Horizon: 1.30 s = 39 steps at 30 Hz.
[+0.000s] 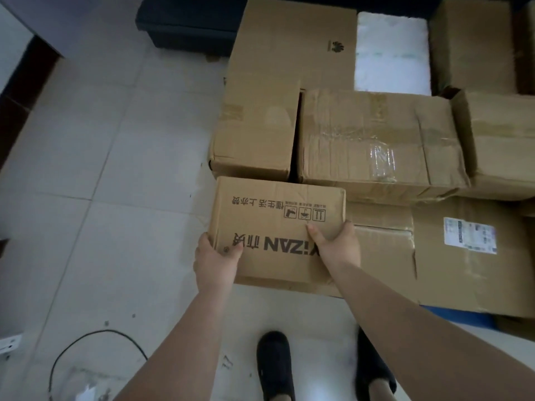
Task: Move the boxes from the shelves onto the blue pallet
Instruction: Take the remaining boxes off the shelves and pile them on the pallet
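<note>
I see the printed box held by both hands at the near left corner of the stack. My left hand grips its near left corner, thumb curled over the top face; my right hand grips the near right side, thumb on top, the other fingers hidden behind the edge. Whether the box's bottom rests on the carton beside it or hangs free, I cannot tell. Its left edge lines up with the stack's left side, and beyond that edge the tiled floor lies open to the left and toward me.

I count 7 other brown cartons in view, some cut by the frame, plus 1 white parcel at the back (wrapped, pale, between 2 cartons). The taped carton sits just behind the printed box, touching or nearly so. A labelled carton lies to the right. A sliver of the blue pallet shows under that carton's near edge.

My 2 black shoes stand just near the stack. 1 black cable loops on the floor at lower left. A dark bench stands at the back left.
</note>
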Tool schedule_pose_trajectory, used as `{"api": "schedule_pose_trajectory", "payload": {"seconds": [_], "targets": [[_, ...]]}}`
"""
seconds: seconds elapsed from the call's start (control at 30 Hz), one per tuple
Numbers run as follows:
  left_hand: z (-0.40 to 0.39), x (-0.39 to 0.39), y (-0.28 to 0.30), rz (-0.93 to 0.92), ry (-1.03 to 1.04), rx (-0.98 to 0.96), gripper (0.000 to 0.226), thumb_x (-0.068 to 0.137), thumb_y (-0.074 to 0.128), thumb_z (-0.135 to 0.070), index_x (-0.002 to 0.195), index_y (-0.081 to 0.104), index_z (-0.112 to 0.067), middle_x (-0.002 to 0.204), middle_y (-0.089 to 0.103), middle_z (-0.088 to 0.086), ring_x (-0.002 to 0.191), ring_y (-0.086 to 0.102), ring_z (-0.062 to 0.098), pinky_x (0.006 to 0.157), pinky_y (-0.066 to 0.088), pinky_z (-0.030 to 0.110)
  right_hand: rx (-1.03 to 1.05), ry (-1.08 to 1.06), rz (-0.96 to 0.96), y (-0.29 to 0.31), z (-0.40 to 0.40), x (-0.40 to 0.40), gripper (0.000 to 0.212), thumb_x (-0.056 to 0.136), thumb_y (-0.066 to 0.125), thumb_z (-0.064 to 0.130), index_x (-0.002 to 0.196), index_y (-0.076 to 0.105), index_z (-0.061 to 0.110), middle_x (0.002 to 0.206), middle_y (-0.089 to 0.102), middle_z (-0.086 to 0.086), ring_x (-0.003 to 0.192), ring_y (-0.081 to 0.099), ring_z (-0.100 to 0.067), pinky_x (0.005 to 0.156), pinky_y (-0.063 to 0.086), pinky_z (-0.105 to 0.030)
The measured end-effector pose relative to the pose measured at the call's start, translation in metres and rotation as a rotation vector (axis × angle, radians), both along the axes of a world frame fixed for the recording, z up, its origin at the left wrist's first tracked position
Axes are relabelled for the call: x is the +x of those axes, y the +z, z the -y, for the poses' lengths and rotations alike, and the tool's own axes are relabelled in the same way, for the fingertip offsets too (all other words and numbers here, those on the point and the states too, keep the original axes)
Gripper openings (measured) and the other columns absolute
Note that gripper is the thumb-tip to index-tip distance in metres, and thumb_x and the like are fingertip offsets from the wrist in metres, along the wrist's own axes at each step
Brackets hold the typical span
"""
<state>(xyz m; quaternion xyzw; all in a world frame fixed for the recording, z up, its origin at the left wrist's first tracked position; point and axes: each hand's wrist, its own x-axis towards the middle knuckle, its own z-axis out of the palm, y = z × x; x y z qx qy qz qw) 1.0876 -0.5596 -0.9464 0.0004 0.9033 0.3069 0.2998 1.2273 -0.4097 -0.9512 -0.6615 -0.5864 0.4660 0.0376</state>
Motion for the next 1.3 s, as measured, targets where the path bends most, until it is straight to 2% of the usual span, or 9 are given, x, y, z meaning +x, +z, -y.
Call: {"api": "schedule_pose_trajectory", "payload": {"seconds": [0.2,0.27,0.4,0.5,0.63,0.77,0.9,1.13,1.3], "targets": [[-0.003,0.001,0.031,-0.052,-0.102,-0.095,0.073,0.083,0.068,-0.034,0.143,0.032,-0.012,0.141,0.041,0.013,0.129,0.039,0.036,0.100,0.039,0.049,-0.035,0.152,0.113,0.023,0.000,0.003,0.085,0.077,0.073,0.040,0.142,0.028,0.009,0.140,0.042,-0.010,0.127,0.044,-0.029,0.101,0.043,-0.046],[-0.009,0.001,0.060,-0.076,-0.166,-0.087,0.069,0.084,0.066,-0.035,0.141,0.035,-0.013,0.141,0.042,0.013,0.127,0.040,0.036,0.099,0.039,0.048,-0.018,0.220,0.158,0.052,-0.003,0.007,0.080,0.082,0.068,0.037,0.144,0.026,0.008,0.141,0.039,-0.011,0.129,0.040,-0.030,0.103,0.041,-0.045],[-0.034,-0.005,0.154,-0.176,-0.315,0.008,0.050,0.087,0.063,-0.034,0.130,0.048,-0.013,0.130,0.052,0.010,0.117,0.050,0.031,0.090,0.043,0.039,0.102,0.386,0.206,0.154,-0.024,0.024,0.062,0.088,0.061,0.041,0.139,0.039,0.014,0.137,0.046,-0.006,0.122,0.049,-0.025,0.096,0.044,-0.038],[-0.066,0.001,0.244,-0.281,-0.464,0.061,0.049,0.087,0.062,-0.036,0.130,0.049,-0.017,0.128,0.054,0.004,0.114,0.054,0.025,0.085,0.045,0.036,0.223,0.427,0.216,0.246,-0.045,0.050,0.055,0.088,0.060,0.038,0.137,0.043,0.021,0.130,0.054,-0.003,0.110,0.057,-0.024,0.089,0.050,-0.037],[-0.121,0.034,0.360,-0.400,-0.692,0.153,0.046,0.086,0.063,-0.031,0.129,0.048,-0.021,0.130,0.052,0.000,0.111,0.054,0.019,0.079,0.042,0.028,0.455,0.463,0.268,0.366,-0.073,0.098,0.049,0.089,0.058,0.040,0.134,0.046,0.022,0.129,0.055,-0.001,0.112,0.056,-0.023,0.086,0.049,-0.034],[-0.179,0.098,0.461,-0.548,-0.897,0.207,0.037,0.085,0.062,-0.030,0.121,0.054,-0.024,0.123,0.053,-0.001,0.105,0.055,0.017,0.075,0.042,0.029,0.665,0.427,0.329,0.470,-0.103,0.165,0.045,0.091,0.057,0.038,0.132,0.050,0.021,0.127,0.055,-0.001,0.112,0.055,-0.022,0.090,0.049,-0.037],[-0.240,0.203,0.532,-0.620,-1.009,0.295,0.035,0.085,0.061,-0.030,0.119,0.056,-0.025,0.121,0.054,-0.001,0.105,0.055,0.020,0.082,0.046,0.032,0.777,0.317,0.327,0.544,-0.138,0.261,0.043,0.090,0.057,0.039,0.130,0.050,0.025,0.127,0.055,0.002,0.109,0.056,-0.020,0.095,0.046,-0.039],[-0.328,0.418,0.619,-0.755,-1.233,0.391,0.031,0.089,0.057,-0.038,0.118,0.056,-0.027,0.120,0.056,-0.002,0.107,0.055,0.021,0.086,0.049,0.036,0.930,0.229,0.465,0.631,-0.189,0.462,0.045,0.091,0.054,0.044,0.132,0.049,0.025,0.128,0.055,0.002,0.115,0.054,-0.020,0.096,0.043,-0.038],[-0.384,0.529,0.669,-0.840,-1.298,0.434,0.033,0.089,0.056,-0.040,0.119,0.056,-0.028,0.121,0.057,-0.002,0.109,0.055,0.021,0.087,0.050,0.037,0.958,0.136,0.499,0.677,-0.229,0.574,0.047,0.091,0.055,0.046,0.132,0.049,0.025,0.129,0.054,0.002,0.115,0.054,-0.020,0.094,0.043,-0.037]]}}
